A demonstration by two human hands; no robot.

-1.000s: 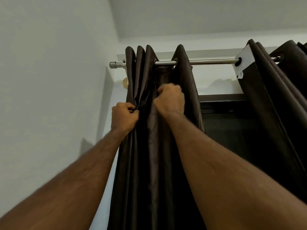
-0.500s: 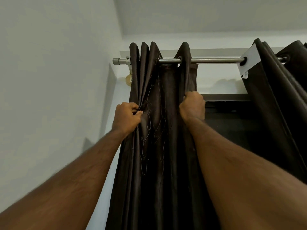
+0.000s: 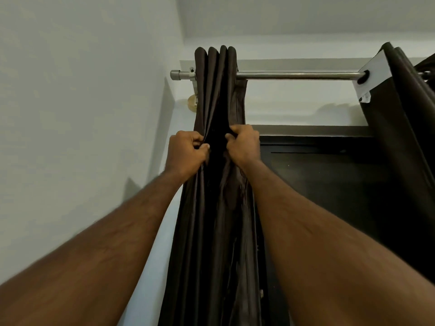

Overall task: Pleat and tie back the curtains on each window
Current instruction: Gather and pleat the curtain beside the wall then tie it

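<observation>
A dark brown eyelet curtain (image 3: 216,95) hangs bunched in tight folds at the left end of a metal rod (image 3: 294,75). My left hand (image 3: 186,154) grips the left folds a little below the rod. My right hand (image 3: 244,144) grips the right folds at the same height, close beside the left one. A second dark curtain (image 3: 404,128) hangs at the right end of the rod, its white lining turned out at the top.
The side wall (image 3: 82,114) stands close on the left. The rod's bracket (image 3: 194,95) is fixed near the corner. A dark window (image 3: 329,180) lies between the two curtains. The ceiling (image 3: 306,15) is just above.
My right hand has pushed the rightmost fold leftward along the rod, so the curtain's folds are now packed together. My left hand has kept its grip.
</observation>
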